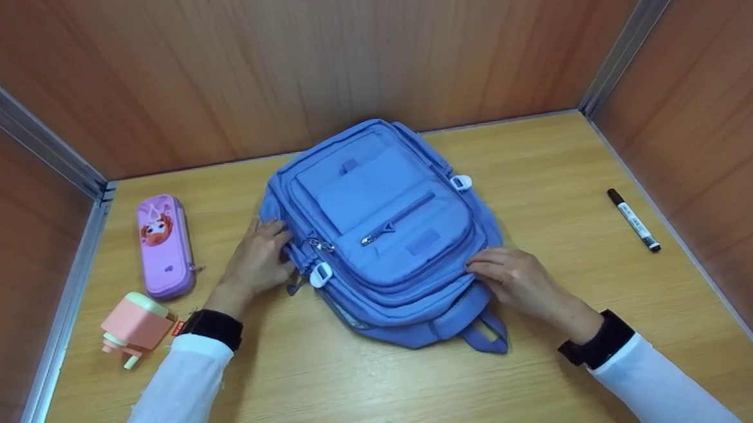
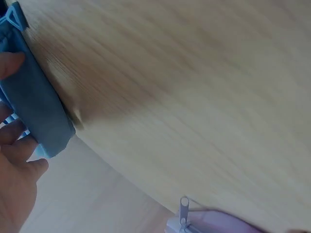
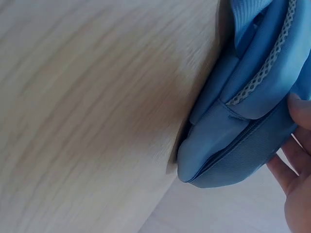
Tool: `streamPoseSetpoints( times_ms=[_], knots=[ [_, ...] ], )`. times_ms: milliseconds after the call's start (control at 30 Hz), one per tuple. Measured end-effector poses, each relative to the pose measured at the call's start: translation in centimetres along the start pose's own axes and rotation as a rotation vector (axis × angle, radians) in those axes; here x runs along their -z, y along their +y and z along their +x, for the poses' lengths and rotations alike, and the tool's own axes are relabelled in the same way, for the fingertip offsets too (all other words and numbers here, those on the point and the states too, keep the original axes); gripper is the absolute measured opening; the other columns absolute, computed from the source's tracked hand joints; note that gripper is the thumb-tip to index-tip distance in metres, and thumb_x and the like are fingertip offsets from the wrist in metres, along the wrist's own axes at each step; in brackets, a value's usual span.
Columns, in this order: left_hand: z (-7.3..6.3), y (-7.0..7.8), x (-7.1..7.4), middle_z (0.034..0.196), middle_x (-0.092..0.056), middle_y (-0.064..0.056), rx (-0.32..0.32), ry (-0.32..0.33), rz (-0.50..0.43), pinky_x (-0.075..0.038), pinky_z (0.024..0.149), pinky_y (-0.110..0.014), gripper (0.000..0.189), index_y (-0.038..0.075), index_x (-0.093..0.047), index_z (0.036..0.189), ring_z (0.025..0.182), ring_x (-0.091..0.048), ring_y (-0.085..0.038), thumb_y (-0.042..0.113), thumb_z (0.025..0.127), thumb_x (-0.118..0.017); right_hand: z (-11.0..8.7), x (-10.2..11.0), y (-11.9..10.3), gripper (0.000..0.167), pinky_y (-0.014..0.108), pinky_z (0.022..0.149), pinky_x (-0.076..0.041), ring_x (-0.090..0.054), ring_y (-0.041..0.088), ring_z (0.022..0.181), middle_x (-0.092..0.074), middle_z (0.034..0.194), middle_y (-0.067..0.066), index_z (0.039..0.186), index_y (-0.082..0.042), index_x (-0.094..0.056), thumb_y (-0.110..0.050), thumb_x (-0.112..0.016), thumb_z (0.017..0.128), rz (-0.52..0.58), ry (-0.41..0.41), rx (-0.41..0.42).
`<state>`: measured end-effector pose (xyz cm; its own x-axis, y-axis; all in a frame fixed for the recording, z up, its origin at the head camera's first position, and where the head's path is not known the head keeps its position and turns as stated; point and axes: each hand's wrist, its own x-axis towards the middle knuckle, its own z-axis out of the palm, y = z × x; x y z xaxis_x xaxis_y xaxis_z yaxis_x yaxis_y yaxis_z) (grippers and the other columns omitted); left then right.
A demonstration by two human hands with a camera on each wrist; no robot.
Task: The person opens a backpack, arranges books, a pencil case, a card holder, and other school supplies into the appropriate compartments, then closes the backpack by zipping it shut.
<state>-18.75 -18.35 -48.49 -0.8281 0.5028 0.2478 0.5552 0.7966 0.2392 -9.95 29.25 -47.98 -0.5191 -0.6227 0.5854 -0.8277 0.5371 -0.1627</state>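
Observation:
A blue backpack (image 1: 377,231) lies on the table, tilted, with its front pocket and zipper facing up. My left hand (image 1: 258,259) grips its left side near a white buckle (image 1: 320,275); the left wrist view shows the thumb (image 2: 10,64) and fingers on the blue fabric (image 2: 39,102). At the lower right corner my right hand (image 1: 515,278) holds the edge of the bag. Its thumb (image 3: 300,110) and fingers lie on either side of the fabric in the right wrist view. A carry loop (image 1: 488,334) hangs out beside that hand.
On the left lie a purple pencil case (image 1: 167,248) and a pink and pale green object (image 1: 136,324), its kind unclear. A black-capped marker (image 1: 635,220) lies at the right. Wooden panels (image 1: 343,58) wall the table at the back and both sides.

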Motion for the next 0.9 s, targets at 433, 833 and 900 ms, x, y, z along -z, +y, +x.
streamPoseSetpoints(
  times_ms=[433, 833, 900],
  knots=[
    [-1.4, 2.9, -0.5, 0.073, -0.068, -0.014, 0.001, 0.124, 0.15, -0.03, 0.119, -0.065, 0.04, 0.008, -0.054, 0.059, 0.082, -0.067, -0.038, 0.029, 0.075, -0.083, 1.1, -0.4, -3.4, 0.042, 0.048, 0.1, -0.051, -0.064, 0.028, 0.116, -0.07, 0.125, 0.012, 0.12, -0.002, -0.072, -0.032, -0.08, 0.091, 0.022, -0.086, 0.008],
    [-3.3, 6.5, -1.2, 0.063, -0.06, -0.012, 0.019, 0.142, 0.28, -0.042, 0.11, -0.064, 0.058, 0.012, -0.037, 0.05, 0.078, -0.065, -0.04, 0.038, 0.076, -0.082, 2.2, -2.4, -6.2, 0.035, 0.037, 0.089, -0.055, -0.067, 0.021, 0.104, -0.073, 0.114, 0.004, 0.123, -0.01, -0.076, -0.022, -0.083, 0.09, -0.059, -0.129, 0.135],
    [-3.6, 7.0, -1.4, 0.065, -0.063, -0.013, 0.002, 0.164, 0.276, -0.045, 0.107, -0.065, 0.056, 0.012, -0.039, 0.051, 0.077, -0.065, -0.041, 0.036, 0.076, -0.082, 2.0, -2.4, -5.8, 0.03, 0.036, 0.086, -0.056, -0.067, 0.021, 0.101, -0.073, 0.11, 0.004, 0.119, -0.01, -0.078, -0.017, -0.083, 0.09, -0.056, -0.118, 0.127]
  ],
)
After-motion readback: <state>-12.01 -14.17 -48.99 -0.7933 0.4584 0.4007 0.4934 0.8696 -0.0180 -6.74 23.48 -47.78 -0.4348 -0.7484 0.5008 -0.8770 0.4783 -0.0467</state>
